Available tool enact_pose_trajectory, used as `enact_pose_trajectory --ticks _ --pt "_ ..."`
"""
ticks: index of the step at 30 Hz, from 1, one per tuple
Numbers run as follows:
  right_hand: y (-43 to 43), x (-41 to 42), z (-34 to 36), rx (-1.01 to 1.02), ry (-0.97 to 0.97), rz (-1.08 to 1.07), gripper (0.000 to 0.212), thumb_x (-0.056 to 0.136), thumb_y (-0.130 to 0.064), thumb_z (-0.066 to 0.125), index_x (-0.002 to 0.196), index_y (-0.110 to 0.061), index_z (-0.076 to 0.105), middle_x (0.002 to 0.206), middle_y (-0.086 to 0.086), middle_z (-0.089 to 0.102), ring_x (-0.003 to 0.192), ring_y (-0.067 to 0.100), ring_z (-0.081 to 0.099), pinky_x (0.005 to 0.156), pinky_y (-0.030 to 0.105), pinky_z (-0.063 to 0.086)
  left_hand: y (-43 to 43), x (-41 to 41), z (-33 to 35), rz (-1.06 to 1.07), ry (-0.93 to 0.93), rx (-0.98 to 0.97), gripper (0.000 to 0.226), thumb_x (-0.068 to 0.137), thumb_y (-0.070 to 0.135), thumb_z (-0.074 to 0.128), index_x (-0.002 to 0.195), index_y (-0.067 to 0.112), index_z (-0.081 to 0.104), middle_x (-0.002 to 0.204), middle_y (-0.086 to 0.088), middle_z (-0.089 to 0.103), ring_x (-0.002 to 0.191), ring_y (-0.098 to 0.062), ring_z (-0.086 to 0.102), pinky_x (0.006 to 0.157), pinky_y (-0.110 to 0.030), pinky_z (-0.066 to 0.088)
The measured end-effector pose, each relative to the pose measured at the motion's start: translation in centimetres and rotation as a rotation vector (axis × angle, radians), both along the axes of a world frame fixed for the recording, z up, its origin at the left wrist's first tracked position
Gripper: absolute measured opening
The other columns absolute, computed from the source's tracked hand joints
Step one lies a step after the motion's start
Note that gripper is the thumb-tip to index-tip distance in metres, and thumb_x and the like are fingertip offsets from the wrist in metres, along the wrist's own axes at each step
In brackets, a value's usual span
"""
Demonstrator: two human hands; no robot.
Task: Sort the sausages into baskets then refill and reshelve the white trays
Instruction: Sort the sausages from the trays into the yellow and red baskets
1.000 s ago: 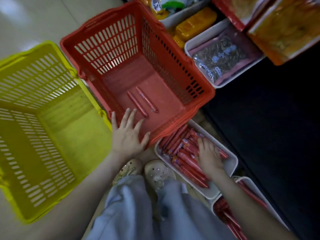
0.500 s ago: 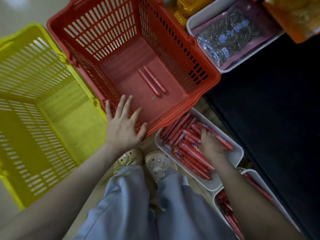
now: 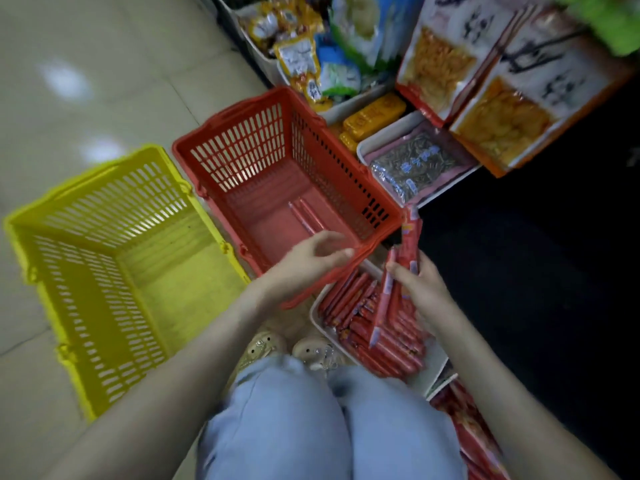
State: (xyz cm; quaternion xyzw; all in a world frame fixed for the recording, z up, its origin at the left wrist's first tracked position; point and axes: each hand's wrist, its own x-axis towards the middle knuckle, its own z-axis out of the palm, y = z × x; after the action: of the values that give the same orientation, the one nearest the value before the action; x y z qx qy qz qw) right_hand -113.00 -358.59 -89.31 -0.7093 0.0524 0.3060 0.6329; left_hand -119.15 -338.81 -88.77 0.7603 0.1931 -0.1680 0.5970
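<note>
Grips a bunch of sausages [image 3: 408,237] in the right hand [image 3: 420,292], fingers and thumb curled round their lower parts, with most pointing up past the near right corner of the red basket [image 3: 242,174] and 1 hanging down over the white tray [image 3: 317,318]. Cannot tell the count in the bunch. Differs from 0.5 s ago: then low in the tray, pressed among the pile [image 3: 360,317] of red sausages; now raised clear of that pile.

Holds nothing in the left hand [image 3: 311,259]: fingers loosely curled, fingertips turned toward the right hand, above the near rim of the red basket. Lay flat there before, fingers spread on that rim; no telling whether it touches the rim now.

Leaves the pair [image 3: 304,218] of sausages side by side on the red basket's floor, as earlier. Keeps the yellow basket [image 3: 104,237] just beside the red one on its left.

Shows a second white tray [image 3: 441,384] at lower right, with red packs, partly hidden by the right forearm.

Takes in more of the shelf than before: a seed packet [image 3: 412,168] in its own tray, yellow packs [image 3: 374,119], orange snack bags [image 3: 505,126]. Below, pale shoes [image 3: 263,344] and light-blue trousers [image 3: 277,420].
</note>
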Motion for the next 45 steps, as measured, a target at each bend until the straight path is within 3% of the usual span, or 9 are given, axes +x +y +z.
enact_pose_trajectory --ticks 2,6,9,17,22,27,32,42,45 --pt "2.3 0.3 3.6 0.158 0.006 -0.048 0.015 0.089 -0.004 0.06 0.097 -0.016 0.059 0.077 0.002 0.061 0.074 0.016 0.06 0.079 0.035 0.05 -0.8 0.3 3.1 -0.031 0.063 -0.231 0.045 0.09 0.037 0.062 0.129 0.017 0.052 0.099 0.013 0.066 0.093 0.002 0.063 0.09 -0.024 0.05" --pt "6.1 -0.2 10.1 0.328 -0.017 -0.072 0.009 0.092 -0.002 0.054 0.099 -0.006 0.056 0.069 0.005 0.061 0.06 0.015 0.061 0.056 0.03 0.053 -1.8 -0.9 8.6 0.019 0.016 -0.503 0.016 0.096 0.02 0.056 0.107 0.008 0.059 0.096 -0.012 0.064 0.081 -0.022 0.064 0.076 -0.031 0.054" --pt "7.5 -1.9 14.0 0.402 -0.07 -0.028 0.011 0.093 -0.003 0.053 0.093 -0.007 0.063 0.083 0.009 0.069 0.075 0.018 0.067 0.07 0.034 0.057 -1.5 -3.2 11.8 0.157 -0.106 -0.45 0.014 0.097 0.013 0.054 0.098 0.002 0.062 0.08 -0.011 0.066 0.064 -0.014 0.065 0.063 -0.028 0.056" --pt "8.8 -7.0 17.5 0.513 0.055 0.25 0.04 0.085 -0.015 0.06 0.121 0.001 0.057 0.098 0.017 0.07 0.085 0.026 0.07 0.077 0.04 0.058 1.6 -8.2 15.4 0.227 -0.24 -0.599 0.021 0.094 0.013 0.056 0.11 0.003 0.065 0.099 -0.015 0.071 0.088 -0.025 0.07 0.086 -0.042 0.056" --pt "10.8 -8.0 18.4 0.474 0.04 0.356 0.026 0.094 -0.013 0.051 0.117 -0.002 0.057 0.089 0.01 0.072 0.079 0.02 0.071 0.068 0.032 0.059 3.7 -9.8 15.7 0.233 -0.234 -0.629 0.016 0.094 0.007 0.054 0.104 0.008 0.066 0.094 -0.009 0.072 0.083 -0.018 0.07 0.077 -0.031 0.057" --pt "13.0 -7.9 18.3 0.348 -0.017 0.494 0.037 0.094 -0.021 0.05 0.128 -0.004 0.052 0.111 0.017 0.067 0.093 0.026 0.069 0.078 0.037 0.058 5.7 -10.0 15.5 0.358 -0.268 -0.649 0.017 0.094 0.005 0.054 0.106 0.01 0.064 0.085 -0.005 0.073 0.074 -0.015 0.07 0.064 -0.028 0.058" --pt "14.5 -7.4 17.0 0.318 0.01 0.561 0.033 0.096 -0.018 0.051 0.128 -0.012 0.051 0.117 0.013 0.066 0.105 0.027 0.066 0.084 0.038 0.057 7.2 -9.6 14.1 0.459 -0.243 -0.664 0.022 0.093 0.006 0.055 0.111 0.012 0.065 0.098 -0.009 0.07 0.08 -0.018 0.069 0.072 -0.032 0.058" --pt "16.8 -4.1 11.8 0.222 0.114 0.572 0.036 0.089 0.0 0.059 0.121 -0.017 0.055 0.1 0.013 0.069 0.087 0.029 0.069 0.065 0.043 0.06 9.5 -7.2 9.0 0.548 -0.127 -0.702 0.028 0.096 0.015 0.054 0.122 0.008 0.059 0.11 -0.013 0.068 0.099 -0.028 0.067 0.085 -0.045 0.056" --pt "17.3 -2.4 8.9 0.076 0.069 0.535 0.034 0.087 0.001 0.062 0.117 -0.013 0.056 0.092 0.017 0.068 0.075 0.027 0.07 0.063 0.043 0.058 10.8 -6.2 7.0 0.656 -0.081 -0.647 0.012 0.095 0.013 0.056 0.107 0.013 0.06 0.091 -0.01 0.068 0.079 -0.021 0.069 0.077 -0.038 0.058"
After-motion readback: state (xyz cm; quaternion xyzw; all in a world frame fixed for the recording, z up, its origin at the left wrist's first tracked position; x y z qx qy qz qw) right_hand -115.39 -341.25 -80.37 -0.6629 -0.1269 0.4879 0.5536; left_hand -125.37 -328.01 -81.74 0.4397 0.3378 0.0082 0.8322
